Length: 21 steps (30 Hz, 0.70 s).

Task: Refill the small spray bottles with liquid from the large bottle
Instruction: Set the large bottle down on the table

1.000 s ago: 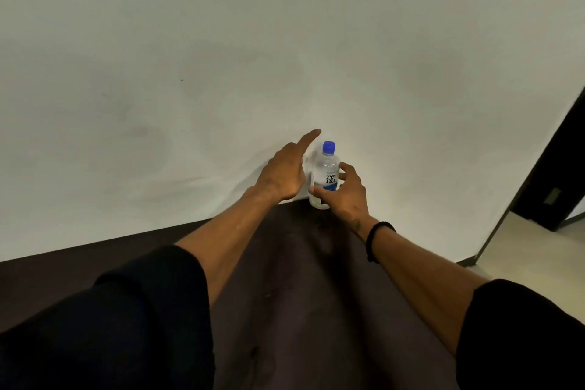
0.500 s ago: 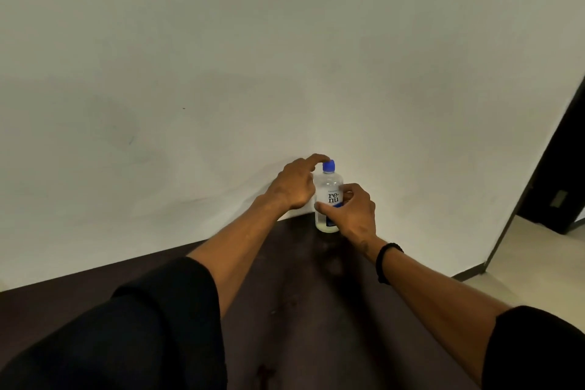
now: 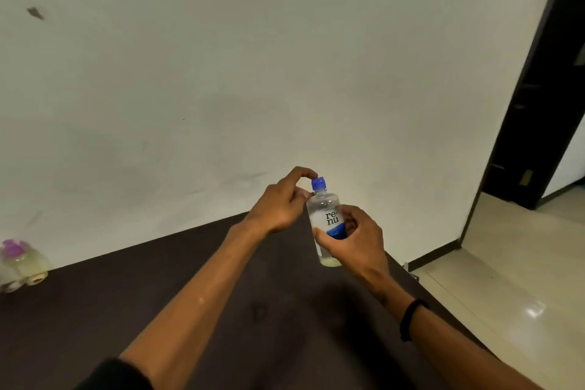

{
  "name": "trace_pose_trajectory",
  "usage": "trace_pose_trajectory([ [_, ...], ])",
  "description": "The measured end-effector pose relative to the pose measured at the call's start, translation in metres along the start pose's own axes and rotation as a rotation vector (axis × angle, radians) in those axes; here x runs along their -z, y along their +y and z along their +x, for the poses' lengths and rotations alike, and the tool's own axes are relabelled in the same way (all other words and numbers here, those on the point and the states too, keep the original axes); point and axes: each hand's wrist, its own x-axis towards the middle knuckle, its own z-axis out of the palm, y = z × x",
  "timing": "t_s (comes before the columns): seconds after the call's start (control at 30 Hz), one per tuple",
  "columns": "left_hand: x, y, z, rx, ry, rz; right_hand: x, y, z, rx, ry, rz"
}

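Two bare hands meet at a clear plastic large bottle with a blue-and-white "re-nu" label, held upright above the far right part of the dark brown bench. The right hand wraps its curled fingers and thumb round the lower half of the bottle, covering part of the label; a black band sits on that wrist. The left hand reaches in from the left with its fingers curled, the fingertips touching or just beside the blue screw cap at the bottle's top; whether they actually pinch the cap cannot be told. Pale liquid shows through the bottle's base. At the far left edge of the bench, well apart from the hands, lie blurred small clear spray bottles, one with a purple top. A pale wall stands behind the bench, and a dark doorframe and glossy cream floor tiles lie to the right.
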Motion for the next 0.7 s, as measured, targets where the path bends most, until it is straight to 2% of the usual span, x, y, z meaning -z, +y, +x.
trace_pose_trajectory([
  [0.23,-0.031,0.037,-0.075,0.030,-0.086,-0.113,0.034,0.006,-0.077,0.002,0.035,0.043],
  [0.5,-0.064,0.061,-0.117,-0.095,-0.026,-0.015,0.052,0.010,-0.117,-0.005,0.067,0.051],
  [0.7,-0.078,0.058,-0.129,-0.115,-0.011,0.062,0.054,0.014,-0.127,-0.015,0.064,0.047],
])
